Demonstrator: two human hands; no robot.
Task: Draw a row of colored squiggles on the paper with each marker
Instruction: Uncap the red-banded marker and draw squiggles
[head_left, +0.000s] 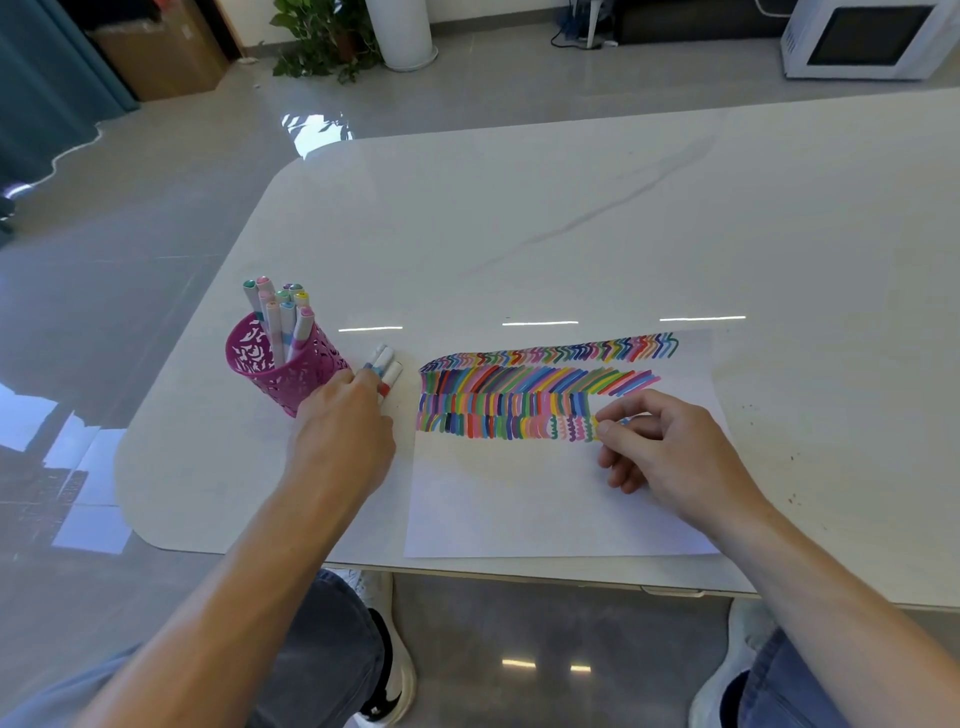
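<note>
Right hand (660, 441): thumb and forefinger pinched tight on a marker (626, 420). We only see a bluish bit of it between the fingers; the tip is hidden. The other fingers are curled under. The pinch sits on the paper (519, 499), at the right end of the bottom row of squiggles (571, 428), which touches the thumb. Three fuller rows of coloured strokes lie just beyond the pinch. The blank part of the sheet is on the near side, under our wrist.

Left hand (343, 421): back of hand up, fingers stretched forward, tips lying on the loose markers (387, 364), which sit on the table (571, 208). We cannot tell whether it actually grips one, since the hand covers the contact. The pink pen cup (280, 369) stands just left of those fingertips, close to the knuckles. It is upright, with more markers in the cup (280, 306), caps up. The left edge of the paper is just right of this hand.

The two hands are well apart, with the coloured rows between them.
</note>
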